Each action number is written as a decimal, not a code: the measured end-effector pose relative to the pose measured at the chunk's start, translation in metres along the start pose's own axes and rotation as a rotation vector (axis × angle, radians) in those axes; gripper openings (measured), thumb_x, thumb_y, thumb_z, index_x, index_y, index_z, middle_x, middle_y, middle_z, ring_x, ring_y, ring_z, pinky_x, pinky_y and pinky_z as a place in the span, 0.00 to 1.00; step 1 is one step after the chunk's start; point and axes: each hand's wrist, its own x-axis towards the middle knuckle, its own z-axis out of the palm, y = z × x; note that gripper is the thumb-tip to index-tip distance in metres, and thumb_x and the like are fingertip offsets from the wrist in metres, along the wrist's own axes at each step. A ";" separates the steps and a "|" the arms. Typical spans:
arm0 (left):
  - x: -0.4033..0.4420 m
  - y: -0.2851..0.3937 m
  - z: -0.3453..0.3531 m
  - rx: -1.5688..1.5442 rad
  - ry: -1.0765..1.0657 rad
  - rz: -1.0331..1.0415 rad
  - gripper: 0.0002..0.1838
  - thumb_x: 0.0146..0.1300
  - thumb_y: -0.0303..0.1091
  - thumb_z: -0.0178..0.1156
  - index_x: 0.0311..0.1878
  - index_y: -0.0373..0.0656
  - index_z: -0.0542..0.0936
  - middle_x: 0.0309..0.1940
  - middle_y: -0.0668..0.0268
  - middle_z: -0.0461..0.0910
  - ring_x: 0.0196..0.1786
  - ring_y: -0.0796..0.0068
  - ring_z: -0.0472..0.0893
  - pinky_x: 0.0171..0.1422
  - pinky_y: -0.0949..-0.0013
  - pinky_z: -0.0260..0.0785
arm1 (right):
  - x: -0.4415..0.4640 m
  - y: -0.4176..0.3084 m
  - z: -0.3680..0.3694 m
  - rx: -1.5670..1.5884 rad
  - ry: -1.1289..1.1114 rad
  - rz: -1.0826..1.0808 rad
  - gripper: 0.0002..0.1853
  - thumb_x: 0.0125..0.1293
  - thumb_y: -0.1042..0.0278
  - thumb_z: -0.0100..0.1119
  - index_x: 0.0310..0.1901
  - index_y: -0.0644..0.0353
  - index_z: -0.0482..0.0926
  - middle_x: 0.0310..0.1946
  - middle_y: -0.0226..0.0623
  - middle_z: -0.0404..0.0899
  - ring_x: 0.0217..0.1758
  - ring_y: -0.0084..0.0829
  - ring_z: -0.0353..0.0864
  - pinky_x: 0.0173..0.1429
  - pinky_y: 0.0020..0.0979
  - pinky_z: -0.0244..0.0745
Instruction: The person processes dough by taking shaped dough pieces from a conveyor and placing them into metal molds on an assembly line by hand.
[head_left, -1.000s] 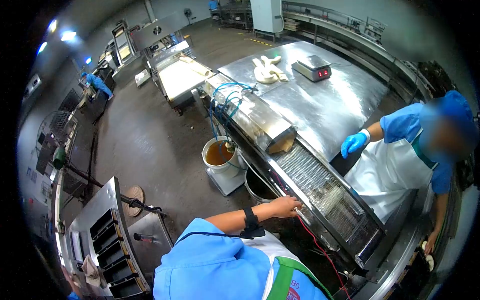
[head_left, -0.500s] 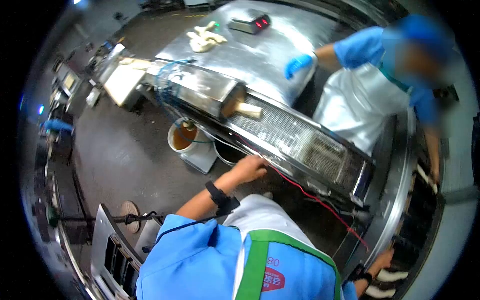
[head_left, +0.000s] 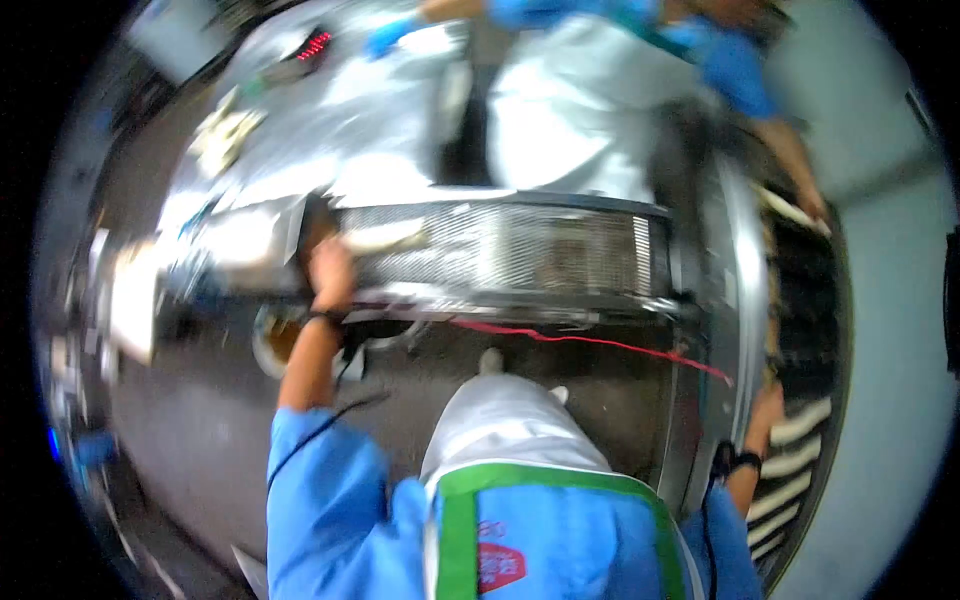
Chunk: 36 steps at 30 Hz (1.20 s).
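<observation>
My left hand (head_left: 330, 268) reaches over the mesh conveyor (head_left: 580, 245) at the mouth of the metal housing (head_left: 240, 245). A pale dough piece (head_left: 390, 236) lies on the mesh just right of that hand. The hand is smeared by motion, so its fingers cannot be made out. My right hand (head_left: 766, 412) is at the near side of a dark rack or tray (head_left: 810, 290) on the far right, its fingers largely hidden. Several pale dough strips (head_left: 785, 490) lie in a row beside and below it.
Across the conveyor stands a co-worker in a white apron (head_left: 570, 110), one gloved hand (head_left: 392, 36) over the steel table (head_left: 350, 130). Dough pieces (head_left: 226, 135) and a scale display (head_left: 314, 45) are there. A red cord (head_left: 600, 340) hangs along the conveyor's near side; a bucket (head_left: 272, 345) stands below.
My left hand has moved from the conveyor's near side up to the housing mouth. My view has turned, and more dough strips show by my right hand.
</observation>
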 end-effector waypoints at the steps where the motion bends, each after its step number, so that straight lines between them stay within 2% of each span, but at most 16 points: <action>1: 0.011 -0.008 -0.003 0.007 -0.086 0.019 0.11 0.49 0.28 0.50 0.36 0.40 0.76 0.43 0.57 0.72 0.50 0.61 0.69 0.54 0.65 0.60 | 0.009 0.007 0.024 0.071 -0.009 0.003 0.14 0.56 0.66 0.48 0.43 0.62 0.73 0.33 0.45 0.77 0.33 0.38 0.78 0.38 0.34 0.72; 2: 0.039 0.006 -0.032 0.090 -0.540 -0.226 0.13 0.49 0.31 0.51 0.39 0.41 0.76 0.47 0.60 0.71 0.54 0.62 0.66 0.58 0.66 0.56 | 0.019 0.013 0.047 0.143 -0.018 0.006 0.14 0.56 0.67 0.47 0.42 0.64 0.72 0.32 0.47 0.77 0.33 0.39 0.78 0.38 0.33 0.72; 3: 0.031 -0.016 -0.011 0.179 -0.174 -0.039 0.12 0.49 0.30 0.49 0.37 0.39 0.75 0.43 0.58 0.73 0.48 0.64 0.71 0.53 0.64 0.61 | 0.023 -0.002 0.042 0.048 -0.048 0.096 0.15 0.54 0.69 0.46 0.43 0.64 0.72 0.33 0.49 0.76 0.35 0.42 0.77 0.39 0.35 0.71; 4: 0.023 -0.076 0.083 0.058 0.055 0.141 0.16 0.50 0.34 0.51 0.43 0.39 0.74 0.48 0.57 0.70 0.55 0.62 0.65 0.59 0.62 0.53 | 0.027 -0.020 0.033 -0.050 -0.086 0.182 0.16 0.52 0.71 0.46 0.44 0.64 0.71 0.34 0.51 0.75 0.36 0.45 0.76 0.40 0.37 0.71; 5: 0.061 -0.022 -0.007 0.093 -0.350 -0.014 0.21 0.51 0.39 0.51 0.48 0.41 0.71 0.51 0.58 0.68 0.59 0.60 0.60 0.62 0.60 0.47 | 0.028 -0.023 0.025 -0.052 0.033 0.199 0.16 0.49 0.72 0.48 0.41 0.64 0.71 0.35 0.53 0.74 0.38 0.47 0.74 0.40 0.40 0.69; 7: 0.073 -0.010 -0.036 0.280 -0.329 -0.016 0.19 0.51 0.41 0.51 0.46 0.45 0.73 0.48 0.60 0.70 0.57 0.60 0.62 0.59 0.57 0.50 | 0.027 -0.046 0.009 -0.155 0.155 0.173 0.06 0.50 0.73 0.48 0.31 0.59 0.73 0.30 0.40 0.75 0.36 0.41 0.75 0.38 0.44 0.67; 10: 0.092 -0.016 -0.008 0.301 -0.259 0.058 0.11 0.50 0.37 0.50 0.35 0.43 0.74 0.38 0.62 0.73 0.50 0.62 0.67 0.49 0.59 0.58 | 0.029 -0.043 0.004 -0.125 0.161 0.213 0.07 0.49 0.72 0.49 0.32 0.59 0.72 0.30 0.40 0.74 0.39 0.40 0.72 0.39 0.45 0.65; 13: 0.110 -0.020 -0.005 0.231 -0.194 0.217 0.12 0.50 0.36 0.49 0.37 0.43 0.73 0.37 0.59 0.74 0.45 0.57 0.70 0.51 0.56 0.57 | 0.026 -0.048 0.002 -0.109 0.234 0.160 0.07 0.50 0.72 0.50 0.33 0.59 0.70 0.29 0.40 0.72 0.39 0.40 0.71 0.40 0.45 0.63; 16: 0.121 0.001 -0.064 0.134 -0.564 0.208 0.13 0.48 0.32 0.52 0.39 0.39 0.71 0.34 0.59 0.74 0.37 0.61 0.73 0.46 0.60 0.62 | 0.022 -0.051 0.001 -0.089 0.206 0.182 0.09 0.48 0.73 0.50 0.34 0.60 0.69 0.30 0.39 0.72 0.41 0.39 0.70 0.42 0.45 0.61; 18: 0.127 0.015 -0.101 -0.796 -0.600 0.073 0.14 0.45 0.27 0.54 0.39 0.36 0.70 0.33 0.60 0.73 0.31 0.69 0.73 0.38 0.68 0.66 | 0.027 -0.051 0.001 -0.083 0.238 0.150 0.09 0.47 0.72 0.51 0.33 0.60 0.69 0.30 0.38 0.72 0.39 0.38 0.71 0.41 0.44 0.63; 20: 0.150 0.020 -0.100 -1.241 -0.717 -0.016 0.21 0.46 0.27 0.55 0.46 0.33 0.66 0.31 0.63 0.71 0.31 0.77 0.71 0.32 0.75 0.65 | 0.024 -0.050 0.000 -0.089 0.252 0.129 0.08 0.46 0.72 0.51 0.32 0.60 0.69 0.29 0.37 0.72 0.38 0.37 0.72 0.40 0.42 0.64; 22: 0.165 0.043 -0.116 -1.217 -0.537 -0.192 0.27 0.48 0.33 0.56 0.52 0.34 0.61 0.32 0.62 0.70 0.30 0.78 0.71 0.31 0.75 0.65 | 0.030 -0.054 -0.003 -0.205 0.222 0.113 0.08 0.44 0.71 0.52 0.30 0.58 0.69 0.28 0.36 0.73 0.36 0.35 0.73 0.37 0.39 0.66; 24: 0.171 0.152 -0.235 -1.364 -0.567 -0.179 0.32 0.51 0.40 0.56 0.56 0.36 0.57 0.34 0.61 0.69 0.29 0.76 0.71 0.30 0.75 0.65 | 0.027 -0.056 -0.013 -0.185 0.232 0.105 0.06 0.46 0.71 0.51 0.28 0.57 0.69 0.28 0.34 0.73 0.34 0.33 0.74 0.35 0.36 0.67; 30: 0.214 0.330 -0.314 -1.515 -0.467 0.279 0.38 0.53 0.44 0.54 0.61 0.33 0.51 0.48 0.58 0.65 0.36 0.75 0.71 0.33 0.76 0.67 | 0.023 -0.052 -0.027 0.034 0.234 0.030 0.05 0.49 0.71 0.46 0.30 0.58 0.70 0.29 0.35 0.73 0.37 0.35 0.73 0.38 0.38 0.67; 33: 0.236 0.428 -0.347 -1.740 -0.543 0.506 0.36 0.51 0.41 0.56 0.60 0.36 0.53 0.47 0.59 0.65 0.39 0.77 0.71 0.32 0.81 0.66 | 0.023 -0.051 -0.036 0.053 0.244 -0.015 0.06 0.50 0.71 0.45 0.30 0.59 0.71 0.28 0.35 0.74 0.36 0.34 0.73 0.39 0.37 0.68; 36: 0.235 0.532 -0.397 -1.748 -0.697 0.656 0.29 0.52 0.38 0.53 0.56 0.37 0.59 0.40 0.63 0.67 0.42 0.74 0.69 0.46 0.73 0.63 | 0.025 -0.051 -0.040 0.121 0.200 -0.006 0.05 0.50 0.71 0.46 0.30 0.59 0.70 0.29 0.34 0.73 0.35 0.32 0.73 0.39 0.36 0.68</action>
